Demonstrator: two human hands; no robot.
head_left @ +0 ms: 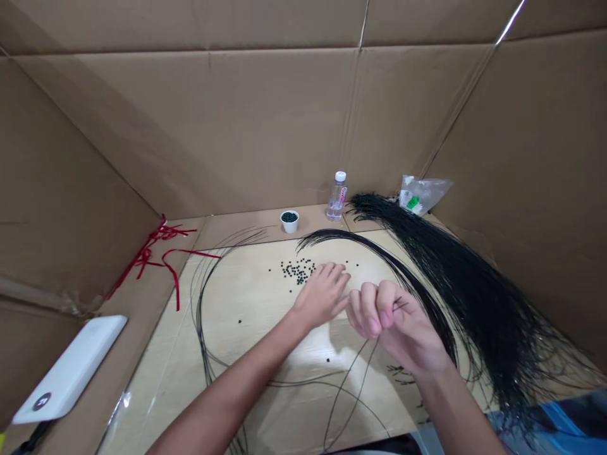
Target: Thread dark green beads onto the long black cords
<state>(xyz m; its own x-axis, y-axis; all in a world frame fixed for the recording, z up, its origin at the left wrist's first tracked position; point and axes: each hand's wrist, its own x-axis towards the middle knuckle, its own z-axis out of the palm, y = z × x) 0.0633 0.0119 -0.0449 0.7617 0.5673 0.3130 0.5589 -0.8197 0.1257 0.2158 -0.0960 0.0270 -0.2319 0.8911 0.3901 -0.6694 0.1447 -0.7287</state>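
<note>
While wires (364,375) are pinched by the right hand (391,319), the left hand (323,291) is held loosely spread, right of dark beads (298,273) on the counter (227,291).

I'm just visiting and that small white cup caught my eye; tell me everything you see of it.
The small white cup is round and open-topped, perhaps plastic or paper. It stands upright on the cardboard strip at the back, left of the clear bottle. Small dark green pieces, like beads, fill it nearly to the rim. Neither the left hand nor the right hand touches it.
</note>
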